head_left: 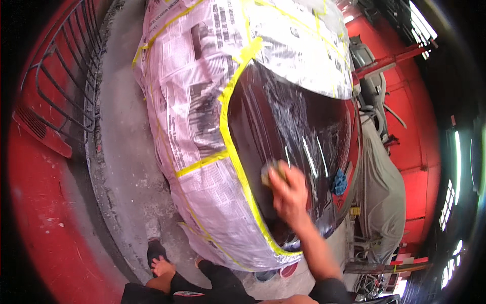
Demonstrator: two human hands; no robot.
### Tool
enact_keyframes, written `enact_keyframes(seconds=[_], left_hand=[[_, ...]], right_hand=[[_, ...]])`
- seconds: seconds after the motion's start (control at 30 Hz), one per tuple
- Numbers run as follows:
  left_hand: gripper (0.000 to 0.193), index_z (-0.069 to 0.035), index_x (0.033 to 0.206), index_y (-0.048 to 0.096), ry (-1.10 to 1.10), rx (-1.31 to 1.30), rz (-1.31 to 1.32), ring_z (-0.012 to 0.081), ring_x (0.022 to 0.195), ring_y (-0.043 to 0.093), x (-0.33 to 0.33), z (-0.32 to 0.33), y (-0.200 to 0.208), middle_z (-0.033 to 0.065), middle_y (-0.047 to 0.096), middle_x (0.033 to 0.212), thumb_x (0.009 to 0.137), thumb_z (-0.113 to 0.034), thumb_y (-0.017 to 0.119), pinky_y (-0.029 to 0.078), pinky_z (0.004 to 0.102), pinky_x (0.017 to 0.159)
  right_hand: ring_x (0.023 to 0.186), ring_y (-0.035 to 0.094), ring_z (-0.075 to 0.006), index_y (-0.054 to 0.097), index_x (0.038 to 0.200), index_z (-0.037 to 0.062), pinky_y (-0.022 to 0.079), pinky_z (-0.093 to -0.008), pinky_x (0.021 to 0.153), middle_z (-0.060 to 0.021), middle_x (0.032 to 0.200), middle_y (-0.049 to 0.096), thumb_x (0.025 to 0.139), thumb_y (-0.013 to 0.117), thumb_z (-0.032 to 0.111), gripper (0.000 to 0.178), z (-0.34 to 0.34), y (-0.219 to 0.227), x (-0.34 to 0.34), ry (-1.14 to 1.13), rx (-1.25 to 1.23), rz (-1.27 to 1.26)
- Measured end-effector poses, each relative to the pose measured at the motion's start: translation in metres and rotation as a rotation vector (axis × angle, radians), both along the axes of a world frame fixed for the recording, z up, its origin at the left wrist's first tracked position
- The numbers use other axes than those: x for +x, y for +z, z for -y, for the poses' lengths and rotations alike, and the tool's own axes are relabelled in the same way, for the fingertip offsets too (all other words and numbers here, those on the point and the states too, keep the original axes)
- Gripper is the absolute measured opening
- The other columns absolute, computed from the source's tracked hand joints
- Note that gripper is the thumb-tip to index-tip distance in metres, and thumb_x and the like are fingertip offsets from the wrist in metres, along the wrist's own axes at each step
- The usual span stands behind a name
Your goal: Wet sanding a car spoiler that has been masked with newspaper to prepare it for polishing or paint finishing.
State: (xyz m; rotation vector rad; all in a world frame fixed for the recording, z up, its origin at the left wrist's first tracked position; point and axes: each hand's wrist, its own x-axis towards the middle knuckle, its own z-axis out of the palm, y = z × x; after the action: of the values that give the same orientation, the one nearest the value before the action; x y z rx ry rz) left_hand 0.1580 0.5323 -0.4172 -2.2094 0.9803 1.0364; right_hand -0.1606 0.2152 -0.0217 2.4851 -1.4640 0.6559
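A glossy dark car panel [263, 116] lies bare inside a border of yellow masking tape [225, 121]. Streaks that look wet run across it. My right hand [291, 195] is closed on a small yellowish-grey pad [273, 173], pressed to the panel near its left taped edge. Newspaper sheets [172, 101] cover the bodywork around the panel. My left hand [163, 267] holds nothing and rests with fingers spread on my dark-clothed leg at the lower left.
A crumpled blue cloth [339, 182] lies at the panel's right edge. Below the car stand a dark bucket [265, 275] and a red one [288, 270]. Metal railings [66, 86] line the red wall at left. A grey cover [379, 187] drapes something large at right.
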Motion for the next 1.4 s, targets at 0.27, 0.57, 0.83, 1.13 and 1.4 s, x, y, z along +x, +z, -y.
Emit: enact_keyframes(seconds=[0.27, 0.57, 0.83, 1.13, 1.4], left_hand=[[0.066, -0.018, 0.131, 0.055, -0.187, -0.049, 0.015, 0.0364, 0.127, 0.048, -0.036, 0.012, -0.006, 0.0131, 0.048, 0.133, 0.074, -0.042, 0.078, 0.043, 0.0574, 0.103], [0.062, -0.017, 0.127, 0.056, -0.166, -0.061, -0.017, 0.0357, 0.124, 0.049, -0.041, 0.01, -0.002, 0.0138, 0.048, 0.131, 0.075, -0.044, 0.077, 0.043, 0.057, 0.103], [0.061, -0.017, 0.128, 0.056, -0.163, -0.046, 0.041, 0.0373, 0.122, 0.05, -0.007, 0.011, -0.008, 0.0134, 0.049, 0.131, 0.077, -0.043, 0.074, 0.043, 0.0566, 0.101], [0.059, -0.017, 0.128, 0.056, -0.22, -0.012, -0.011, 0.0361, 0.123, 0.049, -0.051, 0.02, -0.001, 0.0136, 0.048, 0.131, 0.077, -0.042, 0.074, 0.043, 0.0543, 0.101], [0.056, -0.018, 0.127, 0.057, -0.083, -0.02, 0.057, 0.035, 0.123, 0.05, -0.028, 0.027, 0.001, 0.0138, 0.049, 0.13, 0.079, -0.041, 0.073, 0.043, 0.0559, 0.1]], right_hand=[[0.112, 0.062, -0.0383, 0.067, 0.125, 0.0122, 0.049, -0.0466, 0.096, -0.0178, 0.122, 0.065, 0.081, 0.063, 0.003, 0.045, 0.092, 0.022, 0.012, 0.156, -0.091, -0.022], [0.11, 0.062, -0.0359, 0.069, 0.122, 0.0112, 0.049, -0.0449, 0.095, -0.0156, 0.119, 0.065, 0.079, 0.065, 0.0, 0.044, 0.125, 0.033, 0.016, 0.175, -0.155, -0.021], [0.115, 0.062, -0.0346, 0.071, 0.122, 0.0159, 0.047, -0.0434, 0.101, -0.0145, 0.129, 0.064, 0.069, 0.069, -0.002, 0.056, -0.003, -0.004, -0.012, 0.058, -0.007, 0.058], [0.112, 0.062, -0.0332, 0.066, 0.125, 0.0167, 0.05, -0.0458, 0.094, -0.0139, 0.13, 0.063, 0.08, 0.066, 0.009, 0.046, 0.147, 0.027, 0.025, 0.151, -0.091, -0.017], [0.107, 0.063, -0.0353, 0.071, 0.121, 0.0139, 0.051, -0.0442, 0.092, -0.0161, 0.121, 0.065, 0.077, 0.071, 0.0, 0.046, 0.044, 0.003, 0.007, -0.123, -0.199, 0.128]])
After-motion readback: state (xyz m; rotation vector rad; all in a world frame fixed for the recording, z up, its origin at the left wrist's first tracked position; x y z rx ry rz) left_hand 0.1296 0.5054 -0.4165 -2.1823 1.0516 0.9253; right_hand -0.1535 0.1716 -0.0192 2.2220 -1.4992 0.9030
